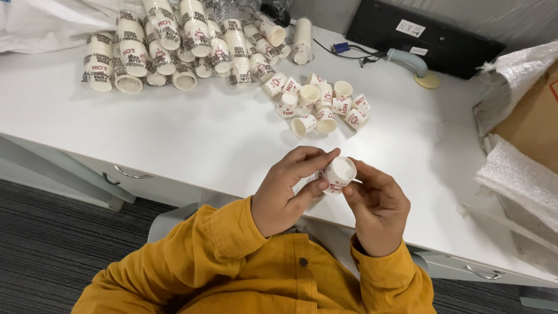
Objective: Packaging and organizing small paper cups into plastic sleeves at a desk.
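Note:
A small white paper cup with red print [338, 174] lies on its side between both hands, just above the near edge of the white table [192, 134]. My left hand [288, 192] pinches it with thumb and fingers from the left. My right hand [378, 209] holds its rim from the right. Both sleeves are mustard yellow. Beyond the hands, several loose cups of the same kind [322, 104] lie scattered on the table.
Several wrapped sleeves of stacked cups [174, 46] lie at the far left. A black device [424, 35] with a grey hose [407, 59] sits at the back. Bubble wrap [517, 180] and a cardboard box [532, 116] are on the right. Drawers with handles [131, 174] front the table.

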